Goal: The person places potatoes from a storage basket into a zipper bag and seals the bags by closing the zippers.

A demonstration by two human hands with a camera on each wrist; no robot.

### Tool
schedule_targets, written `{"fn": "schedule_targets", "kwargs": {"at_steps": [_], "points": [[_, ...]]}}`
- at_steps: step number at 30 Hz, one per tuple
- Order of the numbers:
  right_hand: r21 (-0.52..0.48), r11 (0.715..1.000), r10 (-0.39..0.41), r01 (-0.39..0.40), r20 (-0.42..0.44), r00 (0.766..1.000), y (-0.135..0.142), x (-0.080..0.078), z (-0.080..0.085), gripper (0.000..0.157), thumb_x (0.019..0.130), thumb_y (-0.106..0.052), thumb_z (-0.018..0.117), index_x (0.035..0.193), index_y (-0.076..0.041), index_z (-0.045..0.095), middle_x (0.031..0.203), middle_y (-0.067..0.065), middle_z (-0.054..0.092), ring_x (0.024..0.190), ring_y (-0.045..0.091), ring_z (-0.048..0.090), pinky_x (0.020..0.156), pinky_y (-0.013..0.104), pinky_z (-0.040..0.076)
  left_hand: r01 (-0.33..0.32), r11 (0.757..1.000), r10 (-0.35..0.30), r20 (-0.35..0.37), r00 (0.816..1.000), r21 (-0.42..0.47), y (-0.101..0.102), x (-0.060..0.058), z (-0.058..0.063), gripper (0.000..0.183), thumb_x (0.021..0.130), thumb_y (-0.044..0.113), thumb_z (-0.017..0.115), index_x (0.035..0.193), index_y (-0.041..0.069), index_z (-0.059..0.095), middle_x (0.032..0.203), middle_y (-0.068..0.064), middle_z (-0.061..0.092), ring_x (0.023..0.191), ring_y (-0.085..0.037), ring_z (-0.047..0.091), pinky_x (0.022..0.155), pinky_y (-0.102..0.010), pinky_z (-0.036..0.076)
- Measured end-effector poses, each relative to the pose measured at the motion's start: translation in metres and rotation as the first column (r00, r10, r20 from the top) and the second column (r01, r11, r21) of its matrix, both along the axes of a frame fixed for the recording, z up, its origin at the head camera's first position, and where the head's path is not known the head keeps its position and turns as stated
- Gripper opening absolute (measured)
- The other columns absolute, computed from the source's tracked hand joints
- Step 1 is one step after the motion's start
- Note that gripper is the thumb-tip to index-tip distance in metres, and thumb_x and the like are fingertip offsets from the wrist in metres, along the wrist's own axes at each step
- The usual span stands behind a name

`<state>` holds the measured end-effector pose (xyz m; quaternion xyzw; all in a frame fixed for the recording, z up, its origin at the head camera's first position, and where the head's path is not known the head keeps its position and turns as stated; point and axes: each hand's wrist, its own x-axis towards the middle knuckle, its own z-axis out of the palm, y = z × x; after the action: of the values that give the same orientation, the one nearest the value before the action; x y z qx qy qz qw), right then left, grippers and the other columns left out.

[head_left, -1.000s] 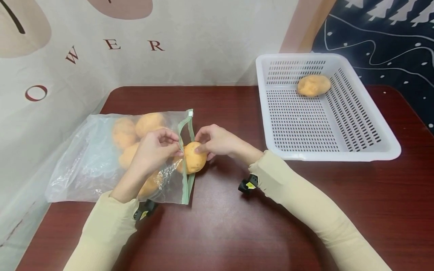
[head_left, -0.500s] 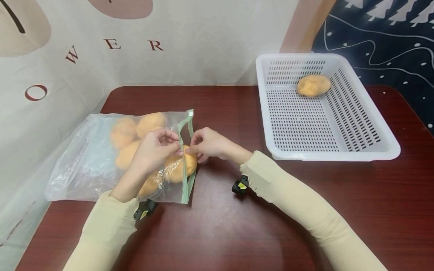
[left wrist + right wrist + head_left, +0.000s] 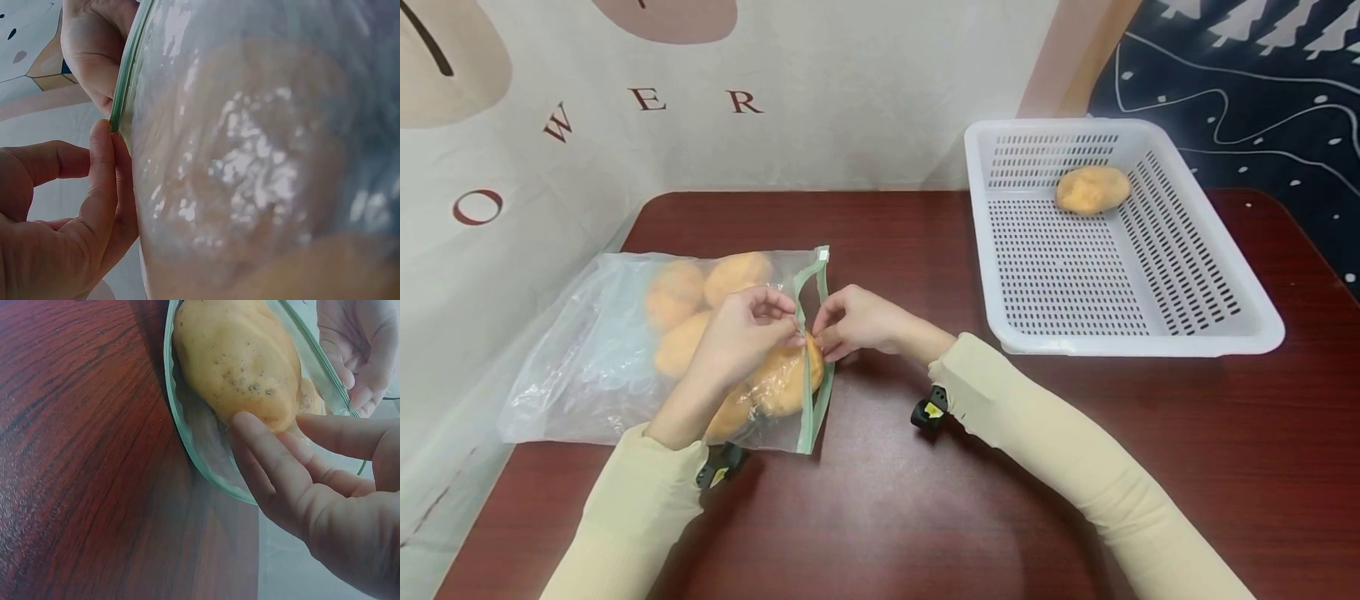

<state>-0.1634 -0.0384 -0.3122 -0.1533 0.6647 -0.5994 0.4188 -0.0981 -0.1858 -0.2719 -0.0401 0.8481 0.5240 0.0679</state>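
A clear zip bag with a green-edged mouth lies on its side on the table, with several potatoes inside. My left hand pinches the upper green edge of the bag's mouth between thumb and fingertips, as the left wrist view shows. In that mouth lies a potato, mostly inside the bag. My right hand reaches to the opening; its thumb and fingertips touch either side of the potato's near end. Seen from the head, part of this potato is behind the bag film and the fingers.
At the right back of the dark red wooden table stands a white slotted plastic basket. A single potato lies in its far right part. A printed cloth hangs behind the table.
My right hand has moved left to the bag's mouth, and the potato has slid left and slightly down into the bag. The left hand has kept its hold on the edge.
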Motion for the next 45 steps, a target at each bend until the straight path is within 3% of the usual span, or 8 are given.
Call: {"fn": "schedule_targets", "kwargs": {"at_steps": [7,18,24,33,45], "points": [[-0.012,1.0,0.01,-0.01,-0.001,1.0,0.005,-0.002,0.002,0.005,0.083,0.014,0.053,0.088,0.012,0.054,0.075,0.016,0.058,0.069,0.023,0.061,0.072,0.041,0.057,0.014,1.0,-0.014,0.005,1.0,0.004,-0.001,0.0,0.001,0.015,0.081,-0.008,0.051,0.095,-0.014,0.05,0.081,-0.017,0.055,0.064,-0.007,0.06,0.065,-0.022,0.057],[0.074,0.997,-0.014,0.02,-0.074,0.997,0.015,-0.004,0.021,0.008,0.084,0.008,0.055,0.091,0.008,0.057,0.092,0.025,0.058,0.075,0.033,0.059,0.066,0.047,0.057,0.005,0.999,-0.006,0.024,1.0,0.038,-0.002,0.002,0.002,0.014,0.083,-0.007,0.051,0.096,-0.014,0.05,0.081,-0.016,0.056,0.064,-0.008,0.061,0.066,-0.023,0.057],[0.052,0.998,-0.04,0.044,-0.07,0.997,0.02,-0.006,0.03,0.007,0.083,0.009,0.055,0.09,0.007,0.057,0.082,0.02,0.057,0.07,0.031,0.059,0.061,0.043,0.058,0.004,0.999,-0.005,0.022,1.0,0.034,-0.002,0.0,0.0,0.015,0.083,-0.007,0.051,0.096,-0.014,0.05,0.082,-0.016,0.056,0.063,-0.006,0.061,0.065,-0.023,0.057],[-0.002,0.997,-0.073,0.074,-0.111,0.991,0.028,-0.014,0.059,0.013,0.083,0.008,0.057,0.096,0.01,0.056,0.077,0.016,0.056,0.066,0.028,0.061,0.062,0.047,0.057,-0.004,0.999,0.003,0.024,1.0,0.039,-0.003,0.0,-0.001,0.016,0.082,-0.007,0.051,0.097,-0.014,0.05,0.082,-0.016,0.056,0.063,-0.006,0.061,0.066,-0.022,0.057],[-0.076,0.988,-0.145,0.132,-0.195,0.97,0.049,-0.027,0.104,0.01,0.084,0.007,0.056,0.094,0.008,0.057,0.085,0.023,0.055,0.069,0.03,0.061,0.065,0.048,0.057,-0.007,0.998,0.005,0.024,1.0,0.068,-0.002,0.0,0.0,0.015,0.082,-0.008,0.05,0.096,-0.015,0.049,0.082,-0.015,0.056,0.063,-0.006,0.061,0.066,-0.023,0.057]]}}
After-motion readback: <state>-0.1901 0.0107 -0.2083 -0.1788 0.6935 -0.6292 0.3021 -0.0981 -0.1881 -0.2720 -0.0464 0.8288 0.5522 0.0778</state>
